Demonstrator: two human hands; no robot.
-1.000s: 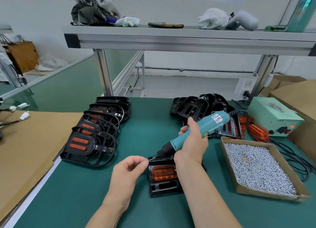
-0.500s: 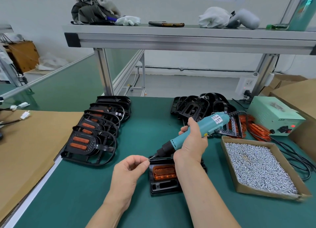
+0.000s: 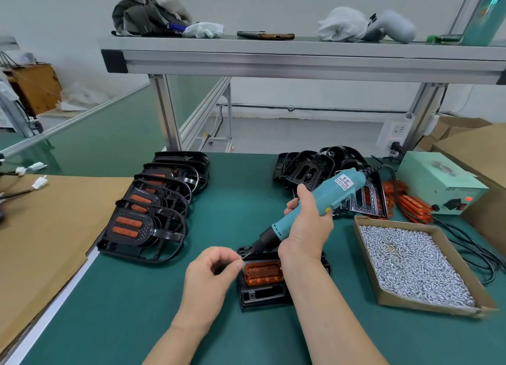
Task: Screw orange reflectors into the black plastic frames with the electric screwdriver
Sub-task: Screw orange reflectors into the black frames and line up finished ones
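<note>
Low in the middle of the picture, the left hand point(image 3: 210, 277) has thumb and forefinger pinched together on what looks like a small screw point(image 3: 242, 258), held at the upper left corner of the reflector point(image 3: 262, 273). The other fingers are loosely curled. The reflector sits in the upper pocket of a black frame point(image 3: 262, 296) lying flat on the green desk point(image 3: 137, 310). The frame's lower pocket is empty.

Just above, the right hand point(image 3: 306, 227) is wrapped round the teal screwdriver point(image 3: 328, 197), fingers clamped on its body. The tool slants down to the left and its bit meets the screw at the left fingertips. The screw appears not yet driven, so this frame is at an early stage. Whether its other corners hold screws I cannot tell.

At right centre an open box point(image 3: 427, 307) is heaped with screws. At left centre stands a row of frames point(image 3: 145, 225) with reflectors already in them, apparently the finished ones. Farther up, right of centre, lies a pile of bare frames point(image 3: 306, 170), and beside it loose reflectors point(image 3: 410, 206). So a fair batch looks done and a similar heap seems left. At the far right sits a pale power unit point(image 3: 438, 184) with a red lamp lit.
</note>
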